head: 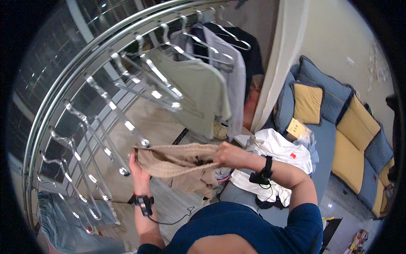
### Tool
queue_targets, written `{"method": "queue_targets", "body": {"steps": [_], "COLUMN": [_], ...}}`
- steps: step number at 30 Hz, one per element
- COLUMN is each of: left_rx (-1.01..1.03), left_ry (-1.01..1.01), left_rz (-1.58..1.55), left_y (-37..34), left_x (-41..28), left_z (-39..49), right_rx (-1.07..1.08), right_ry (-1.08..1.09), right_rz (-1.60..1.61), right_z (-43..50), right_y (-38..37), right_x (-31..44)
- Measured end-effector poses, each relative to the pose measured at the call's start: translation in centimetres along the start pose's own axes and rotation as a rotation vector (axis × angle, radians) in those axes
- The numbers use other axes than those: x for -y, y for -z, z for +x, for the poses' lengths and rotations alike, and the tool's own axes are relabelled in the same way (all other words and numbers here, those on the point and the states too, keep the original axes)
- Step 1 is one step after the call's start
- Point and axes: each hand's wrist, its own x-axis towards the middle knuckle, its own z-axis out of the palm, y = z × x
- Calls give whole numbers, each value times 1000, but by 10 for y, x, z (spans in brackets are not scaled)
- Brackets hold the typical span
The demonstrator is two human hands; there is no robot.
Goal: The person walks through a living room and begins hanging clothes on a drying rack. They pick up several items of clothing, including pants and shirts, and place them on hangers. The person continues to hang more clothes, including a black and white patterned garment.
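Between my two hands a tan garment with an elastic waistband (177, 171), which looks like trousers or shorts, is stretched wide at its waist. My left hand (137, 166) grips the waistband's left end, close to the lower tip of a metal clothes hanger (109, 100). On the other side my right hand (230, 155) is closed around the right end. The waist opening faces up towards me, and the lower part of the garment hangs below. Several bare metal hangers, one of them a hanger (84, 119) to the left, dangle from the metal rail (60, 71).
A pale green shirt (190, 85), a light grey garment (233, 82) and a black garment (250, 47) hang farther along. Blue jeans (66, 222) hang at lower left. White clothes (279, 146) lie on the blue and yellow sofa (326, 152). A cream curtain (279, 63) stands between.
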Motion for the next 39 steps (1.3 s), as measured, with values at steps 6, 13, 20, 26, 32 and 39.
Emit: {"method": "queue_targets", "body": {"steps": [6, 13, 20, 26, 32, 39], "left_rx": [49, 303, 283, 240, 281, 265], "left_ry": [-24, -52, -266, -210, -139, -96], "left_rz": [81, 192, 122, 133, 154, 290], "left_y": [19, 6, -21, -28, -31, -41], "left_x": [-35, -59, -82, -87, -74, -45], "left_z": [105, 197, 235, 258, 255, 266], "right_rx": [-140, -508, -815, -934, -986, -950], "right_ry": [-163, -463, -649, -341, -413, -472], "right_rz": [-23, 290, 1003, 1330, 510, 894], "right_z": [73, 150, 205, 213, 202, 177], "right_y": [60, 46, 56, 65, 82, 109], "right_x": [-48, -85, -102, -97, -92, -78]}}
